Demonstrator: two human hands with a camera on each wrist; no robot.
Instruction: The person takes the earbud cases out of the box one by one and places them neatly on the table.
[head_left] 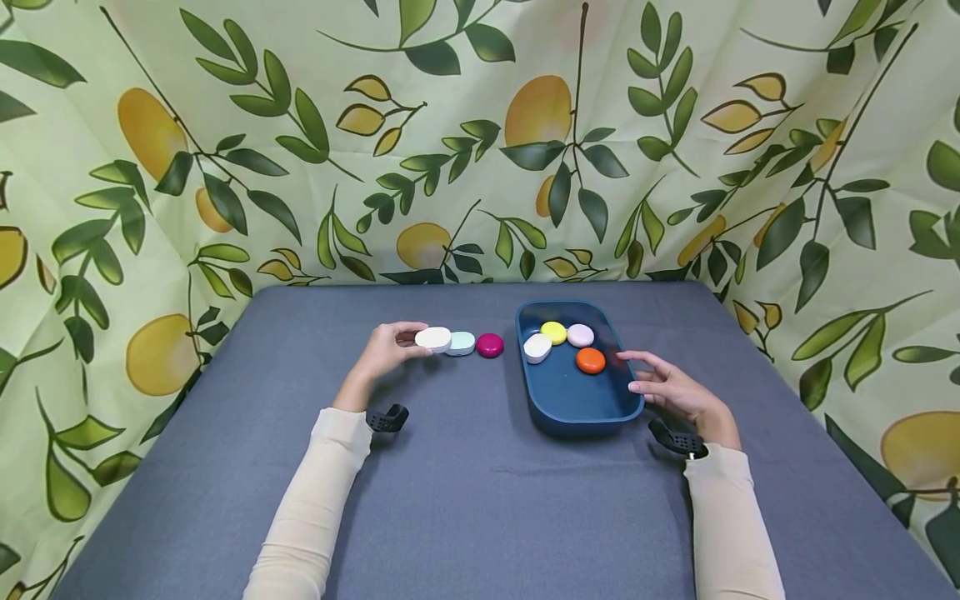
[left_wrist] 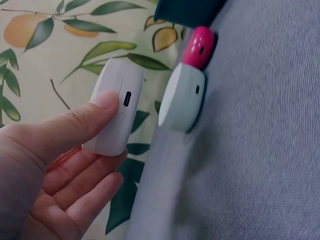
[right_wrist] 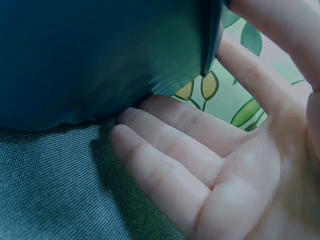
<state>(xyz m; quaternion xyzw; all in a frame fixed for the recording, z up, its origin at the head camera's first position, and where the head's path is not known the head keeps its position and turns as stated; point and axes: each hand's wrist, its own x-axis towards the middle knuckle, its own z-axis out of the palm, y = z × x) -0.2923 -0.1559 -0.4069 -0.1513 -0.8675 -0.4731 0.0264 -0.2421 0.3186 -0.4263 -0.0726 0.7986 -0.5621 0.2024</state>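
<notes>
My left hand [head_left: 392,346] pinches a white earbud charging case [left_wrist: 117,107] between thumb and fingers, its small port facing the wrist camera. Right beyond the held case, a pale mint case [head_left: 461,343] rests on the table, with a magenta case [head_left: 490,345] following it in a row. At the right rim of a blue bin [head_left: 577,427], my right hand [head_left: 671,390] has its index finger and thumb tips over the edge. Its other fingers [right_wrist: 160,175] extend low against the bin's outside, fairly straight.
Inside the bin lie a white case [head_left: 537,348], a yellow case [head_left: 553,332], a lilac case [head_left: 580,335] and an orange case [head_left: 590,360]. A grey cloth covers the table [head_left: 480,500]. Behind it hangs a leaf-patterned curtain [head_left: 465,167].
</notes>
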